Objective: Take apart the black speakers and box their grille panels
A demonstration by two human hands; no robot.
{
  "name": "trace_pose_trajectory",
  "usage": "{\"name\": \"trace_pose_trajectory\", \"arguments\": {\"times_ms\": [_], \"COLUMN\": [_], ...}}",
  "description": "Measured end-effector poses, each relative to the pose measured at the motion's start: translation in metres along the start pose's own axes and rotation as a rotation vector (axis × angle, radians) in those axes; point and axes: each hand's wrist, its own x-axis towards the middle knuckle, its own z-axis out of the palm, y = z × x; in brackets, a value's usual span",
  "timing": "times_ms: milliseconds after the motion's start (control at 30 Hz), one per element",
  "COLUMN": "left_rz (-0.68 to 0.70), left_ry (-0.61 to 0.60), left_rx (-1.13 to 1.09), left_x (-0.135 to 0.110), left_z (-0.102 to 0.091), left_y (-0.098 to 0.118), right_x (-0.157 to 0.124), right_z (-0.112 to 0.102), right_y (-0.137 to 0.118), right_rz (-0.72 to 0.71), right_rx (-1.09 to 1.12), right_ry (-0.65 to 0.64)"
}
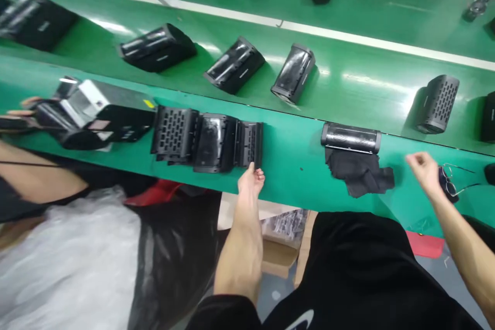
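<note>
Black-clothed lap (367,268) is filling the bottom edge, cut off by the frame. Both bare forearms are reaching up from it to the green desk (294,165).

The left hand (251,179) is lying at the desk's near edge, fingers bunched, with tips touching the lower edge of the grille panel (250,142). Back of the hand is facing the camera, so I cannot tell if it is pinching the panel.

The panel is sitting at the right end of a close row with a black shell (214,142) and a second grille (174,133). The row is running left-right along the desk edge. The panel's long axis is pointing away from the person, across the desk.

The right hand (423,167) is motion-blurred, fingers half-curled and holding nothing. It is hovering just beside wire-rim glasses (450,181) lying on a dark item too small to make out.

A cylindrical speaker (350,137) is lying left-right between the hands, touching a black cloth (359,175).

At far left a co-worker's hand (21,108) is blurred and cut off, next to a housing (88,113).

Black speaker bodies (234,64) are lying on the conveyor belt (348,77) beyond. A cardboard box (278,252) is half hidden under the desk.
</note>
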Motion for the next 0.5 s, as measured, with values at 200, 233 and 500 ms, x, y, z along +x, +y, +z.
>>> {"name": "trace_pose_trajectory", "arguments": {"times_ms": [200, 233, 500], "left_rz": [0.245, 0.272, 0.216], "left_ry": [0.002, -0.016, -0.347], "left_rx": [-0.113, -0.13, -0.167], "left_x": [-0.038, -0.046, -0.117], "left_z": [-0.02, -0.025, -0.035], "left_y": [-0.014, -0.015, -0.038], "right_x": [-0.104, -0.105, -0.085], "right_z": [0.075, 0.076, 0.026], "right_y": [-0.034, -0.036, -0.031], "right_rz": [0.097, 0.101, 0.127], "right_rx": [-0.005, 0.007, 0.215], "right_ry": [-0.313, -0.311, -0.434]}}
